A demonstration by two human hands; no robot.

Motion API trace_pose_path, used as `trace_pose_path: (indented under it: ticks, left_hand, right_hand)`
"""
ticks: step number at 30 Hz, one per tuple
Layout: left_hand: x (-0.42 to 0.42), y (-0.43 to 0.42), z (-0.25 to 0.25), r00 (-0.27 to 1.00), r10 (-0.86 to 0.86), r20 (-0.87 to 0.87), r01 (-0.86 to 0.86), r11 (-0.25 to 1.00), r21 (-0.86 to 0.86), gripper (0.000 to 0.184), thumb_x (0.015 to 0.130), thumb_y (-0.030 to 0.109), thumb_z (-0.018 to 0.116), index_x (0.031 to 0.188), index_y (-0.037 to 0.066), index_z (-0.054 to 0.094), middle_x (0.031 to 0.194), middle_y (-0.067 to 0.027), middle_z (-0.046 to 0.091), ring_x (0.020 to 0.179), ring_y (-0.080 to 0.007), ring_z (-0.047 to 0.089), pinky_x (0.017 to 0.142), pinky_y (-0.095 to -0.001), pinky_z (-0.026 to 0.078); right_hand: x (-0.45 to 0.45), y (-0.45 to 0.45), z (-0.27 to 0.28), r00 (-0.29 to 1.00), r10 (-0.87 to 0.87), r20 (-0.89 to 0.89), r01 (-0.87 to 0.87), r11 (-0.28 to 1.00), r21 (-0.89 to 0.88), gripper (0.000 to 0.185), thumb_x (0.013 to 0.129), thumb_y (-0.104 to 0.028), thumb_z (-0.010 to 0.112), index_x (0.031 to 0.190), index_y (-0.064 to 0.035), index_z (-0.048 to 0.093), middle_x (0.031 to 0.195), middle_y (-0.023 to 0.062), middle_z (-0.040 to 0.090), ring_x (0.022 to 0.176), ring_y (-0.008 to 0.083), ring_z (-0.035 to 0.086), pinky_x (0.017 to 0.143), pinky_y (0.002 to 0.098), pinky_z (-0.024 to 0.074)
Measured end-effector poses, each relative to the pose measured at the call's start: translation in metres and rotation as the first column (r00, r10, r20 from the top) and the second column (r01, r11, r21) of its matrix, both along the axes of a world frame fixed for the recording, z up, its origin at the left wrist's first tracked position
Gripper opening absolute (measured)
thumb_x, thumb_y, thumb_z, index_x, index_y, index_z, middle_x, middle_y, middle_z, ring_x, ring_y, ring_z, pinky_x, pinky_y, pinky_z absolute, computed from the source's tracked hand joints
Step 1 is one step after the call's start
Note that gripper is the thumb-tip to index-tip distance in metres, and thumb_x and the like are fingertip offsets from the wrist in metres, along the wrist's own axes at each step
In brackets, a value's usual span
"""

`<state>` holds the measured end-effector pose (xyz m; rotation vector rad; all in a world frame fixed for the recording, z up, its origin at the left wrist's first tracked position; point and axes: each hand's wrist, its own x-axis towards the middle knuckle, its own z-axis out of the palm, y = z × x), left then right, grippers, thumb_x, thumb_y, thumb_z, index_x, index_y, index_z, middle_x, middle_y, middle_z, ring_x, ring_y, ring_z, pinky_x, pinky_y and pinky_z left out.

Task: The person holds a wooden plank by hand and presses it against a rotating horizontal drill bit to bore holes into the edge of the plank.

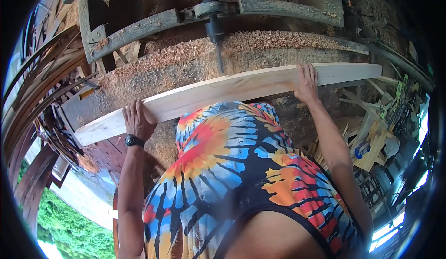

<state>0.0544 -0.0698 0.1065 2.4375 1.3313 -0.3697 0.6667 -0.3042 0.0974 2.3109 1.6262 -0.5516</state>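
A long pale wooden board [223, 89] stretches across the view in front of my body, standing on its edge on a sawdust-covered work surface. My left hand [138, 119], with a dark watch at the wrist, grips it left of its middle, fingers over the top edge and thumb on the near face. Farther right, my right hand [306, 85] holds the same board with its fingers hooked over the top. Just beyond the board's far edge, between my hands, a dark metal spindle [215, 29] ends in a thin bit [220, 60]. Whether the bit touches the wood I cannot tell.
A worn wooden frame [139, 34] holds the spindle. Wood shavings [186, 50] are heaped along the back of the work surface [172, 68]. Stacked strips of wood [44, 78] stand at the left. Offcuts and clutter [371, 143] lie at the right.
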Motion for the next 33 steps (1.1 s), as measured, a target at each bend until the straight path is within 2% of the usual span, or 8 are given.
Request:
trace_pose_path:
  ticks: [4,10,13,16,22,28,31,33]
  left_hand:
    - [-0.014,0.012,0.001,1.000,-0.019,-0.018,0.019,1.000,-0.020,0.098,0.069,0.026,0.093,0.152,0.005,0.044,0.148,-0.0228,0.055,0.143,-0.0423,0.050,0.129,-0.0616,0.027]
    - [-0.026,0.020,0.002,0.999,-0.032,-0.035,0.033,0.999,0.013,0.098,0.068,0.023,0.092,0.151,0.005,0.044,0.146,-0.0229,0.056,0.142,-0.0427,0.050,0.127,-0.0633,0.028]
    - [-0.026,0.020,-0.001,0.999,-0.037,-0.016,0.037,0.999,0.031,0.098,0.067,0.022,0.091,0.151,0.005,0.044,0.146,-0.0226,0.056,0.142,-0.0428,0.050,0.127,-0.0639,0.028]
    - [-0.024,0.021,-0.001,0.999,-0.036,-0.014,0.037,0.999,0.029,0.097,0.067,0.022,0.091,0.151,0.006,0.044,0.146,-0.0224,0.056,0.142,-0.0425,0.051,0.127,-0.0636,0.028]
    - [-0.020,0.022,0.002,1.000,-0.021,-0.022,0.021,1.000,0.016,0.097,0.066,0.021,0.092,0.150,0.006,0.045,0.145,-0.0216,0.056,0.141,-0.0414,0.051,0.127,-0.0631,0.028]
    - [-0.016,0.023,0.004,1.000,-0.017,-0.020,0.018,1.000,0.023,0.100,0.064,0.020,0.093,0.151,0.006,0.045,0.144,-0.0207,0.056,0.141,-0.0405,0.051,0.127,-0.0624,0.029]
    - [-0.017,0.023,0.004,1.000,-0.021,-0.021,0.022,0.999,0.025,0.101,0.064,0.020,0.094,0.151,0.006,0.044,0.144,-0.0203,0.056,0.142,-0.0400,0.051,0.127,-0.0625,0.028]
    - [-0.016,0.023,0.003,1.000,-0.022,-0.019,0.023,0.999,0.029,0.101,0.064,0.020,0.093,0.151,0.006,0.044,0.144,-0.0201,0.056,0.142,-0.0395,0.051,0.127,-0.0626,0.028]
  right_hand:
    - [-0.007,0.004,-0.005,1.000,0.013,-0.023,-0.012,0.999,0.033,0.098,0.064,-0.001,0.079,0.155,-0.0074,0.043,0.155,0.0205,0.045,0.152,0.0457,0.035,0.128,0.0593,0.0264]
    - [-0.025,0.013,-0.005,1.000,-0.010,-0.013,0.011,0.999,0.041,0.098,0.065,-0.001,0.080,0.155,-0.0086,0.043,0.155,0.0194,0.045,0.152,0.0455,0.035,0.127,0.0608,0.0262]
    - [-0.025,0.013,-0.005,0.998,-0.042,-0.047,0.044,0.998,0.043,0.094,0.068,-0.003,0.077,0.155,-0.0123,0.042,0.155,0.0150,0.042,0.153,0.0431,0.033,0.127,0.0658,0.0228]
    - [-0.024,0.013,-0.004,0.999,-0.033,-0.033,0.035,0.998,0.055,0.099,0.064,-0.003,0.081,0.156,-0.0115,0.044,0.156,0.0172,0.045,0.153,0.0450,0.034,0.127,0.0610,0.0260]
    - [-0.021,0.012,-0.007,0.999,-0.022,-0.040,0.025,0.996,0.080,0.099,0.063,-0.002,0.080,0.155,-0.0115,0.045,0.155,0.0170,0.046,0.153,0.0452,0.035,0.126,0.0607,0.0263]
    - [-0.016,0.011,-0.009,0.996,-0.033,-0.078,0.038,0.997,0.061,0.096,0.069,-0.002,0.078,0.157,-0.0147,0.041,0.158,0.0147,0.042,0.157,0.0442,0.029,0.127,0.0685,0.0218]
    - [-0.019,0.013,-0.007,0.999,-0.017,-0.037,0.021,0.996,0.087,0.099,0.063,-0.001,0.081,0.155,-0.0115,0.046,0.154,0.0166,0.046,0.153,0.0451,0.035,0.126,0.0600,0.0262]
    - [-0.020,0.017,-0.003,0.999,-0.021,-0.042,0.024,0.997,0.071,0.099,0.062,-0.001,0.082,0.155,-0.0117,0.046,0.155,0.0166,0.046,0.153,0.0448,0.035,0.126,0.0598,0.0262]
